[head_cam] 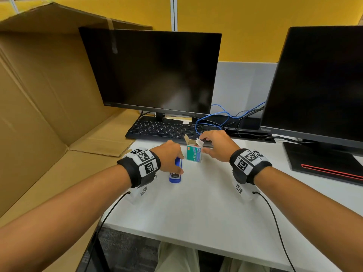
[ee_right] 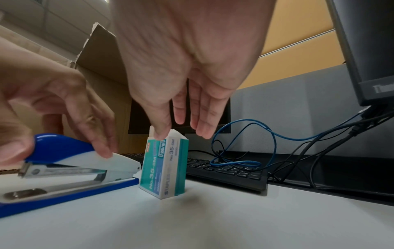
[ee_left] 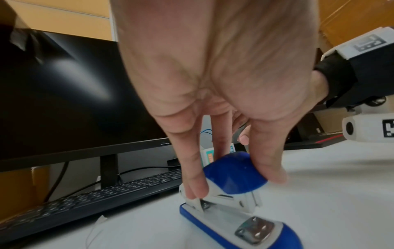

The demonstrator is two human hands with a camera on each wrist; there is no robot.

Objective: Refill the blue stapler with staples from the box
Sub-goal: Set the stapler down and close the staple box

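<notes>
**Stapler and staple box, desk centre**

Stapler (head_cam: pixel 175 172): lower centre of head view, on white desk (head_cam: pixel 206 209); left hand (head_cam: pixel 170 158) grips its top, fingers curled. Box (head_cam: pixel 194 153): upright just beyond, flap open; right hand (head_cam: pixel 217 145) over it, fingers straight, thumb (ee_right: pixel 161 125) touching the top edge. Keyboard (head_cam: pixel 163 128), monitor (head_cam: pixel 153 71) behind.

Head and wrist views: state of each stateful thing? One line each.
blue stapler: closed, flat on desk, left hand grips its top
staple box: upright, top flaps open
right hand: thumb touching box top, fingers straight
monitors: screens dark
</notes>
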